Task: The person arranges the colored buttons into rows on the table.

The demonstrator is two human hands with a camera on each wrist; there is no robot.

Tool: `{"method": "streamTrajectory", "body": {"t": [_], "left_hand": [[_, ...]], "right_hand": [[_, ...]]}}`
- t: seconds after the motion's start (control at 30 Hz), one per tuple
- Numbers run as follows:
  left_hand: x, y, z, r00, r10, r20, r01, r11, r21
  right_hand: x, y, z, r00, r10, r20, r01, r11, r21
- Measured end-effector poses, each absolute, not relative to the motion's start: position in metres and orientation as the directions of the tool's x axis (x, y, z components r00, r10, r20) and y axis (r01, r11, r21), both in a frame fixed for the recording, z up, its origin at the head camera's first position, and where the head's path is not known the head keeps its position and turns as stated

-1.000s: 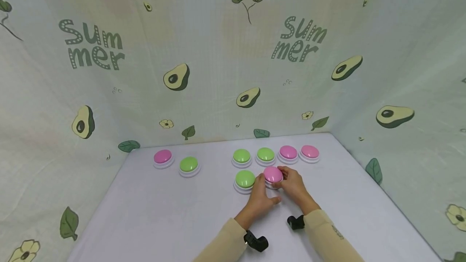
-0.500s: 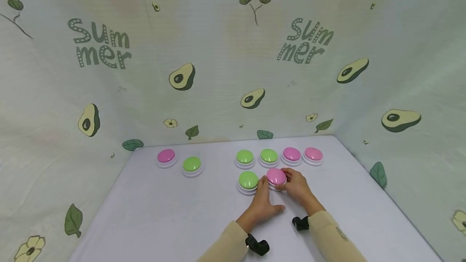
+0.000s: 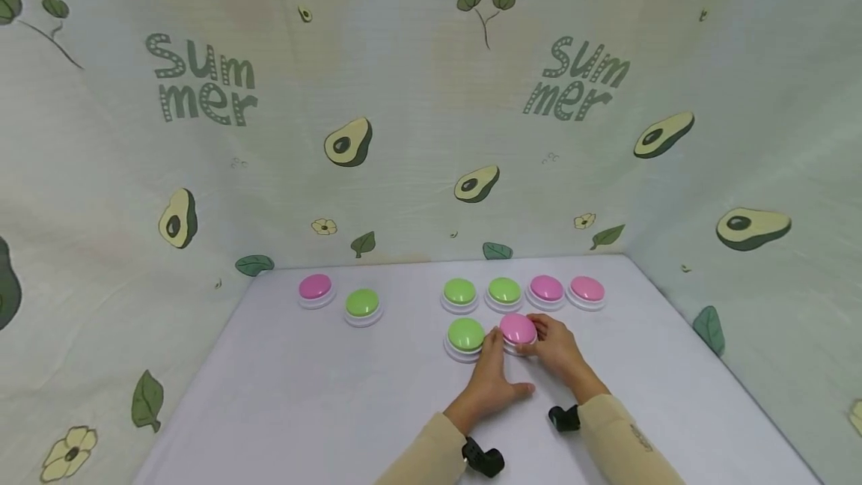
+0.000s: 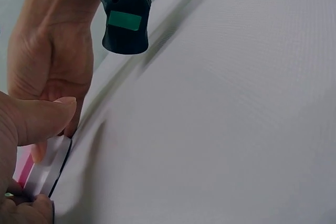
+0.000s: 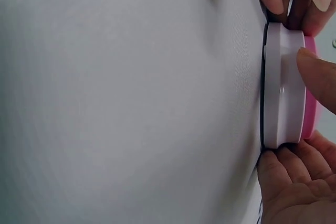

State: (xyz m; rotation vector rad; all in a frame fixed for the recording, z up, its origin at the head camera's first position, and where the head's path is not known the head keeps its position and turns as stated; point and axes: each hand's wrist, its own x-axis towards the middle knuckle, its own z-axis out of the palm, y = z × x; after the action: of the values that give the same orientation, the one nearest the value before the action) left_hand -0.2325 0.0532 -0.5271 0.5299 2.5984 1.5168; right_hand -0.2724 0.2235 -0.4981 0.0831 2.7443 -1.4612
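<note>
A pink push button (image 3: 518,328) with a white round base stands in the front row, right beside a green push button (image 3: 466,335). My right hand (image 3: 557,354) grips the pink one from its right, thumb at the near side and fingers round the far side. In the right wrist view that thumb (image 5: 317,74) lies against the white base (image 5: 286,85). My left hand (image 3: 488,386) reaches between the two buttons, its fingers straight and at the pink button's left side, its thumb spread away. The base sits flat on the white tabletop in the right wrist view.
Behind stands a row: two green push buttons (image 3: 460,291), a magenta one (image 3: 547,289) and a pink one (image 3: 587,290). Farther left are another magenta button (image 3: 314,287) and a green one (image 3: 362,303). A printed cloth (image 3: 404,96) rises behind the white table (image 3: 303,395).
The head view has shifted, so everything appears slightly farther right and lower. My left thumb has spread a little farther from the pink button. The right hand keeps its grip.
</note>
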Motion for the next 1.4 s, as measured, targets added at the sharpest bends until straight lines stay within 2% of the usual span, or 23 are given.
{"method": "streamTrajectory", "body": {"t": [0.6, 0.77, 0.9, 1.03, 1.1, 1.27, 1.4], "left_hand": [[-0.221, 0.037, -0.531, -0.938, 0.335, 0.083, 0.240, 0.462, 0.853], [-0.214, 0.028, -0.528, -0.932, 0.347, 0.107, 0.255, 0.416, 0.873], [-0.206, 0.016, -0.520, -0.928, 0.368, 0.057, 0.180, 0.309, 0.934], [-0.203, -0.007, -0.514, -0.920, 0.391, -0.011, 0.073, 0.201, 0.977], [-0.203, -0.022, -0.513, -0.920, 0.393, -0.012, 0.058, 0.167, 0.984], [-0.209, -0.069, -0.506, -0.938, 0.343, 0.051, 0.099, 0.125, 0.987], [-0.222, -0.118, -0.501, -0.958, 0.256, 0.126, 0.170, 0.157, 0.973]], "right_hand": [[-0.268, 0.208, -0.504, -0.997, 0.005, -0.077, 0.069, 0.526, -0.847], [-0.269, 0.206, -0.501, -0.999, -0.012, -0.039, 0.026, 0.563, -0.826], [-0.270, 0.208, -0.497, -0.999, -0.013, -0.042, 0.026, 0.592, -0.806], [-0.268, 0.209, -0.494, -0.997, -0.004, -0.077, 0.059, 0.613, -0.788], [-0.266, 0.208, -0.491, -0.996, 0.005, -0.086, 0.069, 0.636, -0.769], [-0.265, 0.192, -0.477, -0.998, 0.064, -0.022, 0.062, 0.719, -0.692], [-0.266, 0.162, -0.464, -0.996, 0.073, 0.045, 0.023, 0.735, -0.677]]}}
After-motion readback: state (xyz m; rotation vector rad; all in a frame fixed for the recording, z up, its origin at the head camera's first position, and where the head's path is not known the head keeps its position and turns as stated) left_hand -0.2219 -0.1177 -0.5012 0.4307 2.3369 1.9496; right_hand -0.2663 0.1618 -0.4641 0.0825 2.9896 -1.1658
